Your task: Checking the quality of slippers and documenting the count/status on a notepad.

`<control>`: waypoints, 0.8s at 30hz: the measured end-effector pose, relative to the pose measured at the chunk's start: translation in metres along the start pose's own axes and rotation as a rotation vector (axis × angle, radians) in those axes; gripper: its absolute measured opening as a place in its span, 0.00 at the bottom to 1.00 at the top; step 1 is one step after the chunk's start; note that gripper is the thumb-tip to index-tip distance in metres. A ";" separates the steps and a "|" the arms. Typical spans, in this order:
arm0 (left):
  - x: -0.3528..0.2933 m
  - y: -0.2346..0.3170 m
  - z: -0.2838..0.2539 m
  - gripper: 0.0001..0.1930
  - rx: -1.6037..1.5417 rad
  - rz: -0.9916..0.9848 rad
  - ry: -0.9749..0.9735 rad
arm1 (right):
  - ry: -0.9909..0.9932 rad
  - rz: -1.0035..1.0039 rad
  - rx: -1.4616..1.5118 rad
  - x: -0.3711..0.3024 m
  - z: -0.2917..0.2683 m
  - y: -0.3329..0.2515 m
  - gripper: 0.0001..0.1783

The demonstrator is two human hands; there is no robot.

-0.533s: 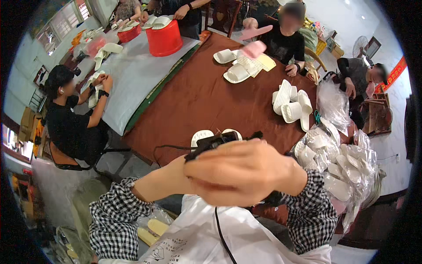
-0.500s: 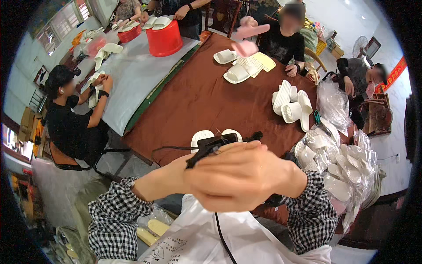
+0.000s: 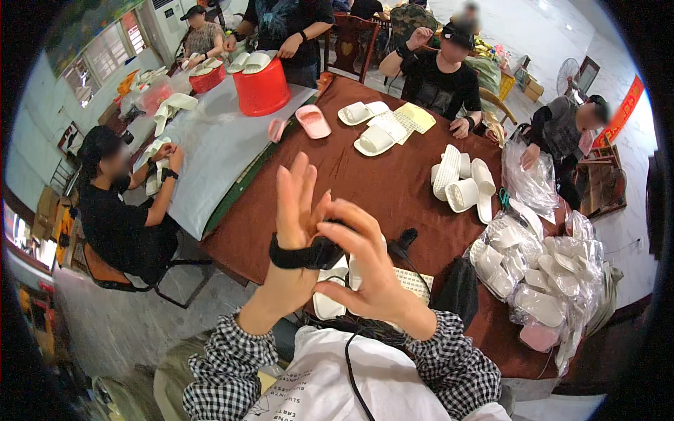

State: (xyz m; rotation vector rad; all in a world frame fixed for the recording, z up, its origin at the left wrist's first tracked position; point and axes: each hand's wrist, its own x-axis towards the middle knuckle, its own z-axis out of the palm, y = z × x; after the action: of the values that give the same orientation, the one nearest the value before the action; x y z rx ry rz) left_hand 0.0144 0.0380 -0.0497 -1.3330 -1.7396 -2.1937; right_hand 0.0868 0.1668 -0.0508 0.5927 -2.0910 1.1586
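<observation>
Left hand [image 3: 293,221] raised, fingers long and mostly straight, palm holding nothing that I can make out; a black band [image 3: 293,259] circles its wrist. Right hand [image 3: 375,277] comes in from the right, curved in a loose C, fingers above the band's bulkier dark end and thumb below it. From my end I cannot tell whether those fingertips pinch the band or merely touch the left palm. To handle it well, I judge the left wrist should hold steady while the right works from the dark end, keeping the strap flat, untwisted and snug without biting. I'd also mind the black cable [image 3: 352,365], nearer the body than the grip. The band's visible long axis runs crosswise to the left forearm, roughly left to right; its bulky end points toward the right hand's hollow, its far side hidden. Beneath and behind the right thumb, a white slipper [image 3: 326,306] lies partly covered on the brown cloth [image 3: 249,231]; bagged slippers [image 3: 540,281] are heaped well to the grip's right.
</observation>
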 end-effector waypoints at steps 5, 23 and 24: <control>-0.004 -0.006 -0.012 0.45 -0.028 0.019 0.039 | -0.036 0.112 0.078 -0.001 0.011 0.007 0.34; 0.089 -0.017 -0.007 0.50 -0.026 0.119 0.465 | 0.077 -0.122 -0.208 0.028 0.013 0.006 0.26; 0.095 -0.015 -0.009 0.45 0.051 0.002 0.483 | 0.072 -0.117 -0.226 0.028 0.013 0.007 0.25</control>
State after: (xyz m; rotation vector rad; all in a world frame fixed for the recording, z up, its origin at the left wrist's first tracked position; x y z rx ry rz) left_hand -0.0585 0.0793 -0.0010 -0.7072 -1.5862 -2.2080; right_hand 0.0583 0.1575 -0.0391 0.5490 -2.0605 0.8519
